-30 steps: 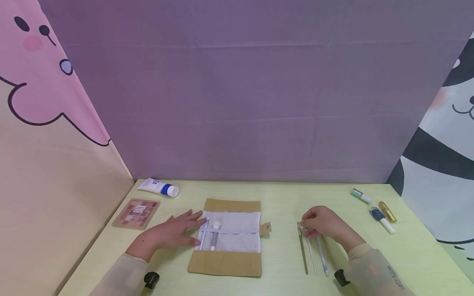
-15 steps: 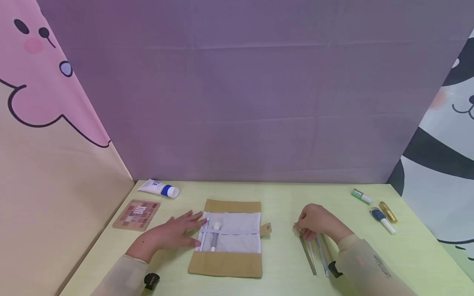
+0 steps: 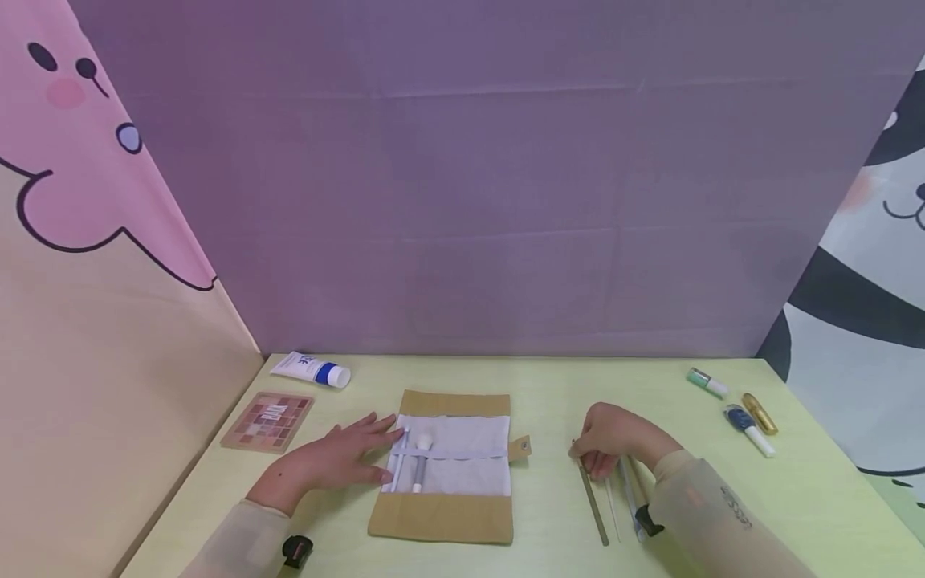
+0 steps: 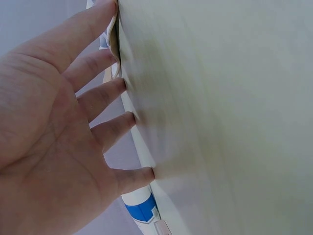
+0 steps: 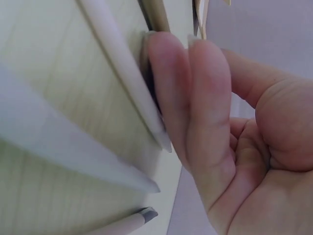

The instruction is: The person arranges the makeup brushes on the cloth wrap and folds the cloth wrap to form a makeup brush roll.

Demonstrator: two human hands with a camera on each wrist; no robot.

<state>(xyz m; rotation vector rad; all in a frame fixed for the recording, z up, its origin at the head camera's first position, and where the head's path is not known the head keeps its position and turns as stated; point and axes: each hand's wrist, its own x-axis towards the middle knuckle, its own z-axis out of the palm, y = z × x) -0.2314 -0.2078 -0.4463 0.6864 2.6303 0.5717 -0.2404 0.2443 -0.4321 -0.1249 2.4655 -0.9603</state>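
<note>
A brown fabric brush roll (image 3: 441, 514) lies unrolled on the table, its pale lining facing up. Under its elastic band are a thin white stick (image 3: 400, 461) and a fluffy-headed makeup brush (image 3: 420, 466). My left hand (image 3: 340, 457) rests with spread fingers on the roll's left edge; the left wrist view shows its palm side. To the right of the roll, my right hand (image 3: 614, 433) pinches the upper end of a slim brown makeup brush (image 3: 594, 506). Beside it lie a thin white stick (image 3: 613, 510) and a pale grey-blue one (image 3: 630, 498), partly hidden by the hand.
At the back left are a white and blue tube (image 3: 311, 369) and an eyeshadow palette (image 3: 267, 421). A green and white bottle (image 3: 706, 383), a gold tube (image 3: 759, 413) and a dark bottle with a white cap (image 3: 749, 429) lie at the right.
My right hand has shifted a little left and grips the slim brown brush, whose upper end has moved left with it. The left hand stays in place on the roll.
</note>
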